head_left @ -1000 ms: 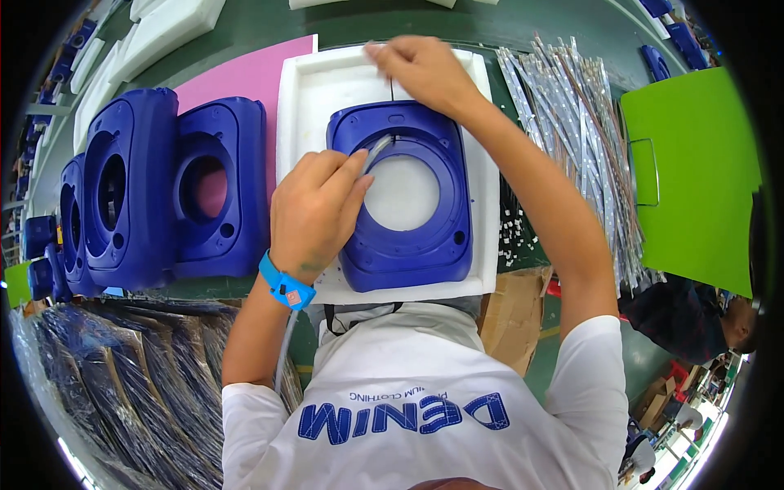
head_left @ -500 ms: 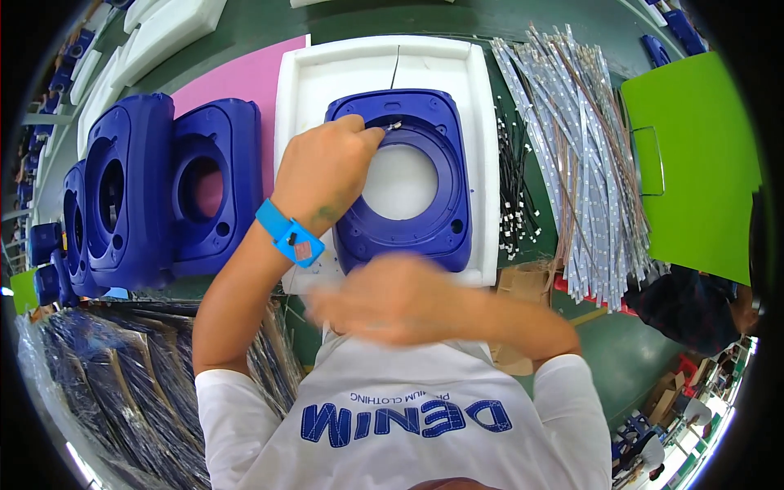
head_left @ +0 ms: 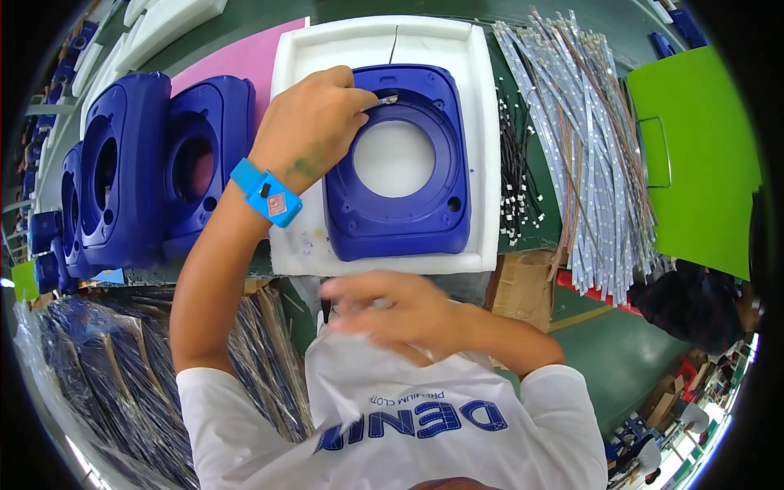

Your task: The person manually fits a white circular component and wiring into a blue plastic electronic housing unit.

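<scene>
One white foam tray (head_left: 488,155): we find it directly before the person. One bundle of long, pale strips (head_left: 586,163): to the right of the tray. One blue frame (head_left: 445,159): we log it lying flat inside the tray, white foam showing through its round opening. One right hand (head_left: 388,312): blurred, below the frame; we cannot tell whether it grasps anything. One left hand (head_left: 314,118): pinching, at the opening's upper left. One thin, silvery piece (head_left: 387,100): jutting from that pinch.

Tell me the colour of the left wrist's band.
The band is bright blue; the head view shows it.
</scene>
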A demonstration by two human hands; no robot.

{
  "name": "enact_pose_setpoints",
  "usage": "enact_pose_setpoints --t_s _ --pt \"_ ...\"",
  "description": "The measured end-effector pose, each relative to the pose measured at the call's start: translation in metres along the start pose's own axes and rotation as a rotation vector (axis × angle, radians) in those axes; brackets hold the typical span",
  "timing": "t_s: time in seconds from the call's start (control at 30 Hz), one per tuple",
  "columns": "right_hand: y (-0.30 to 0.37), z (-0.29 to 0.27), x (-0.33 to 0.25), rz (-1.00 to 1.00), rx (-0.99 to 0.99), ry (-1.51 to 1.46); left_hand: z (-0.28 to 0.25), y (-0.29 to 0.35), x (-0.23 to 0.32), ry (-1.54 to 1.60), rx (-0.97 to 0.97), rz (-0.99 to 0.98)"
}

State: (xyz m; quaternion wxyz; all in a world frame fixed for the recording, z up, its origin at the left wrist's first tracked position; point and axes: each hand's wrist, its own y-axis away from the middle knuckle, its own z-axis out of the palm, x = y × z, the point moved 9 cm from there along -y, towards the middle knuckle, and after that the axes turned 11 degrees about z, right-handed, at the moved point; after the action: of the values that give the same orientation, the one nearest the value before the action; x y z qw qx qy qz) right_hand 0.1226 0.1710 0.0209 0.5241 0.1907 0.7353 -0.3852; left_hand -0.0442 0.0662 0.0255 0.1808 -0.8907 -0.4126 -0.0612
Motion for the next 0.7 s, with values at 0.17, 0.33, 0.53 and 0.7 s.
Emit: enact_pose_setpoints --t_s 0.17,0.33,0.53,0.7 --pt "0.031 -0.084 0.039 0.303 0.174 -0.479 0.011 -0.002 0.006 -0.061 0.114 0.017" --pt "0.039 -0.121 0.067 0.415 0.458 -0.697 0.009 -0.007 0.017 -0.153 0.368 0.132" --pt "0.033 -0.15 0.084 0.494 0.743 -0.597 0.017 -0.012 0.02 -0.165 0.32 0.12" --pt "0.017 -0.164 0.087 0.527 0.72 -0.466 0.013 -0.014 0.009 -0.031 0.34 0.051"
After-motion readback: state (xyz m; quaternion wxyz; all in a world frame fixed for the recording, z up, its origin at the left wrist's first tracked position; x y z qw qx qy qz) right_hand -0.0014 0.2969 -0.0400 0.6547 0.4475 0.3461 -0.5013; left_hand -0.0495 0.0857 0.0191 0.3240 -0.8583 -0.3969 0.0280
